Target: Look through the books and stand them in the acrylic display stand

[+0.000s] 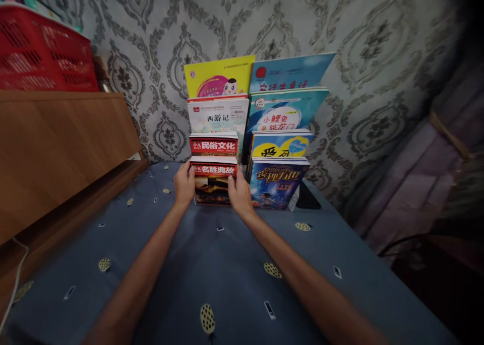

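Two tiers of books stand upright against the patterned wall on a blue bedsheet (227, 274). The front book of the left row has a red title band over a dark picture (212, 184). My left hand (184, 185) grips its left edge and my right hand (239, 191) grips its right edge, fingers closed around it. Behind it stand another red-banded book (214, 144), a white book (218, 114) and a yellow book (219, 76). To the right, a dark blue book (276, 182) fronts a row of blue and yellow books (282, 144).
A wooden headboard (56, 148) runs along the left, with a red plastic basket (41, 53) on top. A white cable (15, 279) hangs at the lower left. Purple curtains (423, 184) hang at the right beside the bed's edge.
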### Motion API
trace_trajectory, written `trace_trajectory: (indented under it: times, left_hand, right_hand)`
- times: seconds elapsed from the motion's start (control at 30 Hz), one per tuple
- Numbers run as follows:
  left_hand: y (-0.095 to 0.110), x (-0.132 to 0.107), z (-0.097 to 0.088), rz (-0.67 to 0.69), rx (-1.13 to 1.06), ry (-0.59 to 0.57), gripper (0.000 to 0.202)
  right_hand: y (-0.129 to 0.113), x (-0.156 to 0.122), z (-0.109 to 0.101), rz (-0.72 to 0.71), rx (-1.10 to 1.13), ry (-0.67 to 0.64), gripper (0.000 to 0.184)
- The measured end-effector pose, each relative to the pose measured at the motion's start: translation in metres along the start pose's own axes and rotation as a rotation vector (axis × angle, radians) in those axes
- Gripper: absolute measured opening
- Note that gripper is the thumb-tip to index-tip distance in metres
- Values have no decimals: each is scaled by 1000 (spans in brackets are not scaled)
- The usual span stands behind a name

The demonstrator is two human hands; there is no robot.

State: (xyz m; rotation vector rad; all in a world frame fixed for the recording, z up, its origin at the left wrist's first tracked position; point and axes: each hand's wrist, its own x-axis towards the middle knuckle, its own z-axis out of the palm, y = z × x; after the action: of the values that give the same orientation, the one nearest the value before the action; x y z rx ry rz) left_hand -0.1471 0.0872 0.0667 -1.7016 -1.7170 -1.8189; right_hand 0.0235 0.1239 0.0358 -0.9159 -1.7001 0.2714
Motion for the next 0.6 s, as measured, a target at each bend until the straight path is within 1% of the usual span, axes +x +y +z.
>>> trace_trajectory:
  times: [0.13,0.27,0.33,0.4,0.43,0.5,0.6]
  left_hand:
    - [-1,1,2,2,3,11,36]
    - [-5,2,1,12,-3,-21,37]
    - [-5,-1,1,15,2,-33,39]
    - [-1,-8,0,42,55,-5,46]
    - [2,-13,-1,76,115,15,50]
    - [11,-24,0,190,292,27,55]
    - [25,-38,5,392,542,-66,53]
  right_hand:
    - [2,1,1,-23,-37,14,61]
    - [5,2,0,-15,-48,-30,60]
    - [3,0,-3,-15,-59,-43,61]
    - [-5,-3,-8,-62,-110,-10,65]
    - [-10,-6,-11,-113,-145,13,67]
    - [-21,-9,-18,-247,-210,24,67]
    - [-31,-9,-23,-417,-299,-55,65]
